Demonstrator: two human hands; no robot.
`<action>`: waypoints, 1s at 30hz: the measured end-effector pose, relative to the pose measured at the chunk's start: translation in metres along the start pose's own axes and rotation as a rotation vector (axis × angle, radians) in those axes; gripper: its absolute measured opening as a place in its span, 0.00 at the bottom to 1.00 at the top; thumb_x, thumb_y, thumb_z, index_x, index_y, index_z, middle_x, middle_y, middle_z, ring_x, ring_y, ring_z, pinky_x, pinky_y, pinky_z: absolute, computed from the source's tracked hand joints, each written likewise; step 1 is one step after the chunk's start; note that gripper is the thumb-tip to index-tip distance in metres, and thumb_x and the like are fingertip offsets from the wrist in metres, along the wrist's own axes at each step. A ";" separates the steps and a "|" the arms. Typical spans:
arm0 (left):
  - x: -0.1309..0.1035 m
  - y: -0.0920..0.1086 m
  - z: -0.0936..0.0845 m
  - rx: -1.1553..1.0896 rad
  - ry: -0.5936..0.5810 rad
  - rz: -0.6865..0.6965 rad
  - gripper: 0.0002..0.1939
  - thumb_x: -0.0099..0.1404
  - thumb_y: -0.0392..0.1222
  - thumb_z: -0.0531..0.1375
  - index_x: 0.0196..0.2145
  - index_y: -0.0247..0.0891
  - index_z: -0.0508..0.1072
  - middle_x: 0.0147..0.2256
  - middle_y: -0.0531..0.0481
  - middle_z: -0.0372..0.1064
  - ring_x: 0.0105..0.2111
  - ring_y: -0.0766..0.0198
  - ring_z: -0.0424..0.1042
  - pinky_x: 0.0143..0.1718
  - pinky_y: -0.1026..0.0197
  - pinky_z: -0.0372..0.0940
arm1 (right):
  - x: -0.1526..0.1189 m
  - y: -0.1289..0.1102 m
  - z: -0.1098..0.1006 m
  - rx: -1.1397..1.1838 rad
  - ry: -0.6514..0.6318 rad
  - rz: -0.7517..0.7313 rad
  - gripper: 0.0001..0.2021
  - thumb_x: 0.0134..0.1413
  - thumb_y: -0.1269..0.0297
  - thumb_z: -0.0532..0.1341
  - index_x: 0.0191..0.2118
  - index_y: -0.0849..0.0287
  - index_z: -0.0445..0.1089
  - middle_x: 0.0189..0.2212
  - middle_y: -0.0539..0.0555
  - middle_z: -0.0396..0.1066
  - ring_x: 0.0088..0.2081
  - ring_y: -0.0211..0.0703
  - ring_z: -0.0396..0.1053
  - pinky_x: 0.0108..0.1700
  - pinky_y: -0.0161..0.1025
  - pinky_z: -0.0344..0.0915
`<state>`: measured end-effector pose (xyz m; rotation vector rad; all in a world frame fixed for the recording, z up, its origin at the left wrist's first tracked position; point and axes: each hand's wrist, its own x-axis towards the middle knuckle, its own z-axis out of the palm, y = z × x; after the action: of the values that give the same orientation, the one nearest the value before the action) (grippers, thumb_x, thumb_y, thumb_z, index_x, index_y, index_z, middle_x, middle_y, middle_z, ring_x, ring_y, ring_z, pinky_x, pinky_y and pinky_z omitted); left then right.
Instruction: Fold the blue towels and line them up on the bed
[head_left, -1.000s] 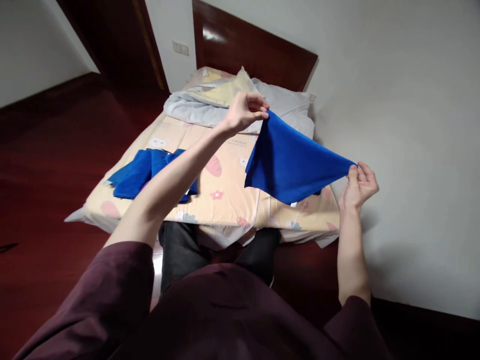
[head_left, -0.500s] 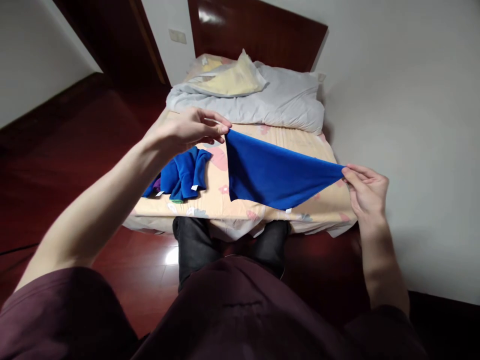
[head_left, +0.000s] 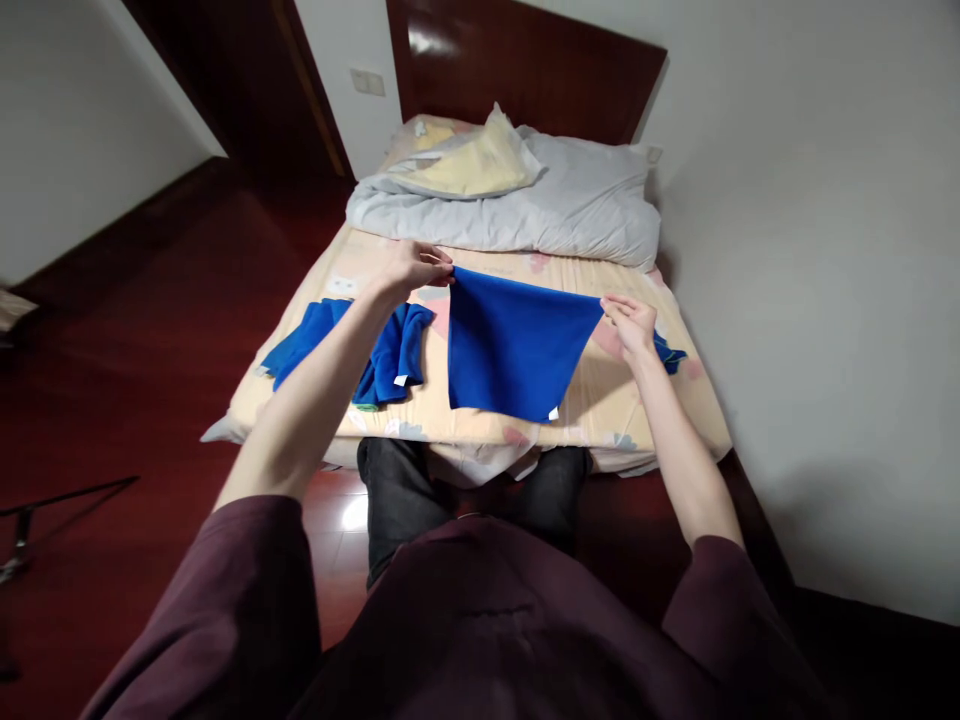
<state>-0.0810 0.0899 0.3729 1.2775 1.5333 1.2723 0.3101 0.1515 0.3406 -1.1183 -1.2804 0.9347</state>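
Bed [head_left: 442, 425] occupies the centre of the frame; dark headboard [head_left: 517, 65] at top centre, grey bedding [head_left: 517, 222] below it. Blue cloth [head_left: 517, 345], mid-frame, is spread between both hands; contact of its lower edge with the bed cannot be determined. Blue pile [head_left: 388, 360] lies left of centre, partly behind the forearm. Left hand [head_left: 420, 267]: fingertips pinched closed on the cloth's upper-left corner. Right hand [head_left: 630, 320]: likewise, upper-right corner. White tag [head_left: 553, 413] at the cloth's lower-right corner.
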 end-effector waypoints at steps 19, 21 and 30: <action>-0.160 -0.229 0.060 0.567 -0.109 -0.210 0.20 0.62 0.39 0.60 0.52 0.48 0.74 0.44 0.47 0.78 0.49 0.50 0.75 0.56 0.51 0.69 | -0.164 0.220 -0.022 -0.316 -0.324 0.258 0.11 0.38 0.70 0.72 0.33 0.60 0.75 0.27 0.50 0.75 0.31 0.41 0.70 0.39 0.39 0.68; -0.177 -0.255 0.070 0.565 -0.122 -0.311 0.22 0.61 0.39 0.62 0.54 0.49 0.72 0.45 0.47 0.78 0.52 0.50 0.75 0.57 0.50 0.69 | -0.181 0.242 -0.024 -0.309 -0.340 0.375 0.16 0.34 0.70 0.73 0.34 0.61 0.73 0.24 0.47 0.74 0.29 0.40 0.70 0.38 0.39 0.68; -0.165 -0.307 0.076 0.324 0.039 -0.417 0.20 0.64 0.46 0.63 0.52 0.41 0.68 0.43 0.46 0.81 0.47 0.56 0.80 0.51 0.57 0.72 | -0.185 0.270 -0.022 -0.215 -0.227 0.486 0.21 0.33 0.65 0.75 0.35 0.58 0.68 0.23 0.46 0.74 0.28 0.42 0.73 0.37 0.40 0.69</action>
<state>-0.0419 -0.0555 0.0499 1.0476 1.9679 0.8089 0.3331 0.0332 0.0355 -1.5703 -1.3391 1.3351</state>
